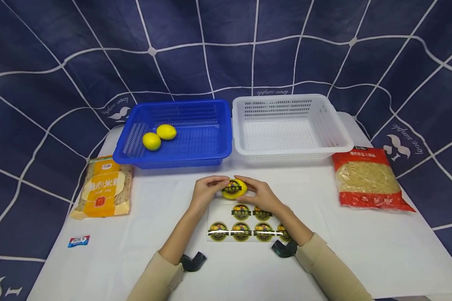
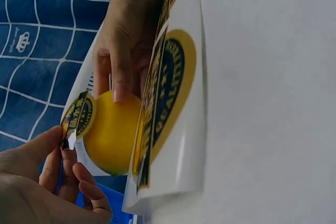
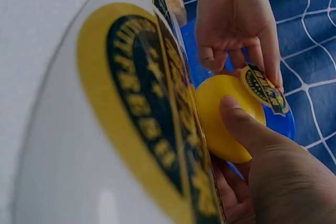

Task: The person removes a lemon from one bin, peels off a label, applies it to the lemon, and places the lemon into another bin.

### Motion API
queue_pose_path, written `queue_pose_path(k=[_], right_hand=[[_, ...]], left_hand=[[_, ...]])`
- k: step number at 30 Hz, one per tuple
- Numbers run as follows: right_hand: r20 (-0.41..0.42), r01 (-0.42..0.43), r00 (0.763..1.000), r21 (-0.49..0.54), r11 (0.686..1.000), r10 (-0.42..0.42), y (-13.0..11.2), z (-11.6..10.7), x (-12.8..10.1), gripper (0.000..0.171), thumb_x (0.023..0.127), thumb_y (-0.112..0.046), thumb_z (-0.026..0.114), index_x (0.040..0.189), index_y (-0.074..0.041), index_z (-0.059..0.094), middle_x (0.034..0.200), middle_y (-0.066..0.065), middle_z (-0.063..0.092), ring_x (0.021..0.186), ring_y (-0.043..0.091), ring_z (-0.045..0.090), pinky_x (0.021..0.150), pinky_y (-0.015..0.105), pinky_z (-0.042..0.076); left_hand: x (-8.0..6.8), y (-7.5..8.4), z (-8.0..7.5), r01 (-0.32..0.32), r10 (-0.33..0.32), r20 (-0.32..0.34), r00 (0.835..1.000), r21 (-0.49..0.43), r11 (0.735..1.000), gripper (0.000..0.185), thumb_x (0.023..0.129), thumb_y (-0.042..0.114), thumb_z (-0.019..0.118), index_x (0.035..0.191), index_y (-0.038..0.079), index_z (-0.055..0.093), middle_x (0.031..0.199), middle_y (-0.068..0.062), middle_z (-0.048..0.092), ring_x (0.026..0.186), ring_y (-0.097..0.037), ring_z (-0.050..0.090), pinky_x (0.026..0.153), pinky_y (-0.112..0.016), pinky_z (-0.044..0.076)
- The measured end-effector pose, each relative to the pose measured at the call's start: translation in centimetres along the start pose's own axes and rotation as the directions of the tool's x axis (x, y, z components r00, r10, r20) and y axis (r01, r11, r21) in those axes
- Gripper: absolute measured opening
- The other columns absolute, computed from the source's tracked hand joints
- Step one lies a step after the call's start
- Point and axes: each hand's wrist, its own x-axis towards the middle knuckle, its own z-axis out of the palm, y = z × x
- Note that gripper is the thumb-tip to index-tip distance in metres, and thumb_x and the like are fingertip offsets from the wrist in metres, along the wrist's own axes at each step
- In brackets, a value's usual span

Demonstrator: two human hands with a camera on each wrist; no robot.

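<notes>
My left hand [image 1: 204,190] pinches the edge of a round black-and-gold fruit sticker [image 2: 84,116] between thumb and fingertip. A yellow lemon [image 3: 223,114] is gripped by my right hand [image 1: 263,195], its thumb lying on the near side in the right wrist view. In the head view, the sticker overlaps the front of the lemon; both wrist views show it standing out at an angle at the lemon's side. Below the hands lies a white sticker sheet [image 1: 220,211] with several matching stickers, partly hidden by my right forearm.
A blue basket [image 1: 173,164] with two lemons [image 1: 159,137] stands at the back left, beside a white basket [image 1: 291,152]. An orange-and-yellow noodle bag [image 1: 103,188] and a small blue-and-red packet [image 1: 78,241] lie left. On the right lies a red pasta bag [image 1: 369,177].
</notes>
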Motion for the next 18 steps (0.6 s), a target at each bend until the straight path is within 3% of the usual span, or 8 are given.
queue_pose_path(k=[7, 18], right_hand=[[-0.013, 0.005, 1.000, 0.021, 1.000, -0.005, 0.0, 0.0, 0.0, 0.064, 0.075, -0.001, 0.074, 0.132, 0.004, 0.045, 0.132, 0.019, 0.048, 0.116, 0.028, 0.051, 0.096, 0.033, 0.043], [-0.001, 0.009, 1.000, 0.014, 1.000, -0.009, 0.2, 0.0, 0.0, 0.065, 0.075, -0.001, 0.074, 0.133, 0.003, 0.044, 0.133, 0.019, 0.047, 0.117, 0.026, 0.051, 0.096, 0.031, 0.043]], left_hand=[[0.1, -0.8, 0.2, -0.055, 0.052, 0.032, 0.998, 0.092, 0.994, 0.021, 0.077, 0.021, 0.076, 0.093, 0.009, 0.073, 0.088, -0.002, 0.070, 0.078, -0.017, 0.062, 0.069, -0.029, 0.052], [-0.1, -1.3, 0.7, -0.141, 0.145, -0.031, 0.989, 0.120, 0.983, 0.016, 0.077, 0.020, 0.076, 0.089, 0.010, 0.074, 0.085, 0.000, 0.070, 0.076, -0.016, 0.062, 0.067, -0.023, 0.051]])
